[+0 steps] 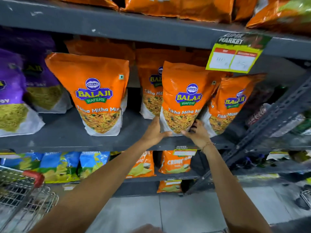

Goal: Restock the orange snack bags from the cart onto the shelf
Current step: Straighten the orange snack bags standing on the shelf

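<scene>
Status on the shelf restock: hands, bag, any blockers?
Left hand and right hand both grip the base of one orange bag, upright at the shelf edge. Neighbouring orange bag leans close on its right. Gap on the left.

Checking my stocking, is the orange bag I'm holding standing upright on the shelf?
Upright: the orange bag stands label-forward, base at the shelf edge, both hands gripping it.

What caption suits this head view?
Both hands, left hand and right hand, set an orange snack bag on the grey shelf.
</scene>
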### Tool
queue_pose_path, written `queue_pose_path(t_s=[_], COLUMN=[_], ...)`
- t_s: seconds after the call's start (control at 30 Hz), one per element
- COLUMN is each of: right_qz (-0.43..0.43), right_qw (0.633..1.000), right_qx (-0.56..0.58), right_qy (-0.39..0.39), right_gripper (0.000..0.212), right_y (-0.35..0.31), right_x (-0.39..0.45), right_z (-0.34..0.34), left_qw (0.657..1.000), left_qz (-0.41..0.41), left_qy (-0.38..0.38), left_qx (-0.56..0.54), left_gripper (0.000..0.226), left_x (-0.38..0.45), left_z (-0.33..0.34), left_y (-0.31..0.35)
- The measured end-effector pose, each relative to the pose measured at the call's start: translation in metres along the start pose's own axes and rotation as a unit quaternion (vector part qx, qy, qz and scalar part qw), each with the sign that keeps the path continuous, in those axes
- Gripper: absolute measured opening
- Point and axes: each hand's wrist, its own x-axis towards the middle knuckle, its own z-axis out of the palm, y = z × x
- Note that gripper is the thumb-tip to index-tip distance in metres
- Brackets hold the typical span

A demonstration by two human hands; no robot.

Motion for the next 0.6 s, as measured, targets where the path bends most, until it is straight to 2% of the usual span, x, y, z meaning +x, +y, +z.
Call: queue_pose_path(t_s=[0.07,0.2,0.3,0.4,0.6], right_qz=[-0.026,-0.056,-0.075,-0.07,-0.053], right_qw=[1.0,0.998,0.997,0.997,0.998], right_qx=[-0.003,-0.002,0.019,0.021,0.022], right_qy=[-0.003,-0.021,-0.027,-0.033,-0.013], right_gripper=[0.053,0.073,0.07,0.07,0.069], right_y=[0.0,-0.001,-0.01,-0.018,-0.026], right_x=[-0.002,-0.001,-0.005,-0.004,-0.007], right_z=[0.0,0.008,0.022,0.039,0.057], left_qw=[1.0,0.997,0.995,0.993,0.993], left_qz=[-0.018,-0.063,-0.079,-0.088,-0.089], left_qy=[0.024,0.052,0.065,0.083,0.071], left_qx=[0.005,0.012,0.012,0.012,0.028], left_gripper=[0.07,0.074,0.069,0.062,0.067], left_x=[-0.001,-0.009,-0.021,-0.029,-0.034], left_z=[0.004,-0.004,-0.019,-0.033,-0.047], left_y=[0.0,-0.007,-0.016,-0.024,-0.027])
